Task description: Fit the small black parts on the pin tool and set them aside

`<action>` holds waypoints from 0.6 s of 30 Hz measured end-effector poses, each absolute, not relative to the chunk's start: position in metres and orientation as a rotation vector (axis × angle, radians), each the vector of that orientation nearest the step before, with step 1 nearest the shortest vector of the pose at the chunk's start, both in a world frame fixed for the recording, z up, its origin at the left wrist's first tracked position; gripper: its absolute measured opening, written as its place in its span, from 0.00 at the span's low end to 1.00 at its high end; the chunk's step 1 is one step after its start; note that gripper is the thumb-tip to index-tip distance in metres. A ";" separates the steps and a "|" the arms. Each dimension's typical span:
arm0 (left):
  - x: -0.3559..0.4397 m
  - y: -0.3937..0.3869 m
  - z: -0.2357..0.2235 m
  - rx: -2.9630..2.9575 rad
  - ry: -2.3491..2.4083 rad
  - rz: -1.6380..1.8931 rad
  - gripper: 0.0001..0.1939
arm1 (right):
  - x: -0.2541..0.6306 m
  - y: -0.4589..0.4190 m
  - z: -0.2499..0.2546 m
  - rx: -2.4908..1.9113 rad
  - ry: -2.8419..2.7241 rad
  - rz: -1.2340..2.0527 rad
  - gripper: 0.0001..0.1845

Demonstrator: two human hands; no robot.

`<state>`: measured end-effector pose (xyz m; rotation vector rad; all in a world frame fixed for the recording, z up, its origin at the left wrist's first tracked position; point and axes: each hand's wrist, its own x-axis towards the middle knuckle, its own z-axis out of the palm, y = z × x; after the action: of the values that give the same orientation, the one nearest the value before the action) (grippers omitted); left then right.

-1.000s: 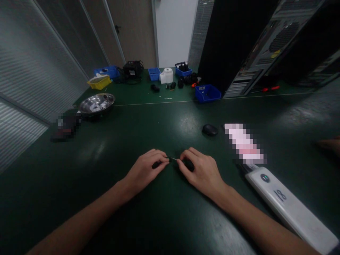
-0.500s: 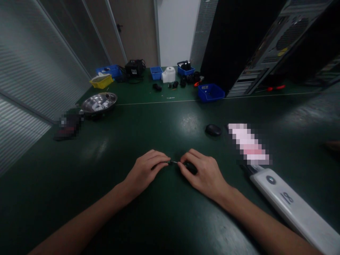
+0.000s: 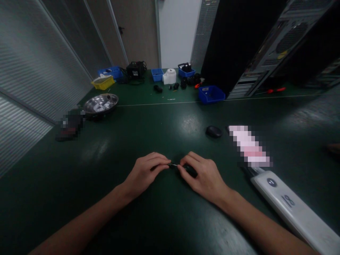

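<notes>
Green tabletop (image 3: 148,131) lies beneath. My left hand (image 3: 145,173) pinches a small dark part (image 3: 171,165) at clock centre; my right hand (image 3: 207,175) grasps a dark-handled tool (image 3: 190,170) toward three o'clock. Off-axis pressure could slip its shaft into my left fingertips.

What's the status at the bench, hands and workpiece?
Left hand: pinching small dark part. Right hand: gripping black-handled tool, thin shaft at the part. Nothing between hands and work.

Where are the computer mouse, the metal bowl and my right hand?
Computer mouse (image 3: 214,131): head view, top shell.
Metal bowl (image 3: 113,99): head view, right inner wall.
Right hand (image 3: 205,173): head view, back.
</notes>
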<state>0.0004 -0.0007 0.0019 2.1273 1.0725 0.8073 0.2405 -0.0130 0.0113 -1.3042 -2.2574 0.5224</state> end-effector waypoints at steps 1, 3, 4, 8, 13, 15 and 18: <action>0.000 -0.001 0.002 2.093 1.062 0.818 0.10 | 0.240 -0.013 0.011 -1.287 -2.244 0.536 0.11; -0.001 -0.001 0.003 2.063 1.043 0.829 0.09 | 0.240 -0.013 0.012 -1.275 -2.239 0.548 0.11; -0.001 -0.001 0.003 2.074 1.042 0.827 0.09 | 0.240 -0.013 0.012 -1.278 -2.254 0.542 0.11; -0.001 -0.002 0.002 2.227 1.029 0.770 0.11 | 0.242 -0.013 0.014 -1.284 -2.367 0.505 0.11; 0.000 -0.002 0.000 2.311 0.921 0.737 0.11 | 0.240 -0.014 0.012 -1.237 -2.390 0.507 0.11; 0.001 -0.002 0.001 2.291 0.920 0.747 0.11 | 0.239 -0.015 0.011 -1.238 -2.364 0.521 0.11; 0.002 -0.002 0.001 2.272 0.958 0.759 0.12 | 0.238 -0.016 0.012 -1.250 -2.336 0.538 0.11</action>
<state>0.0022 -0.0025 0.0015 2.2716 0.9578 0.7593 0.2381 -0.0156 0.0120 -1.2502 -2.3360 0.5385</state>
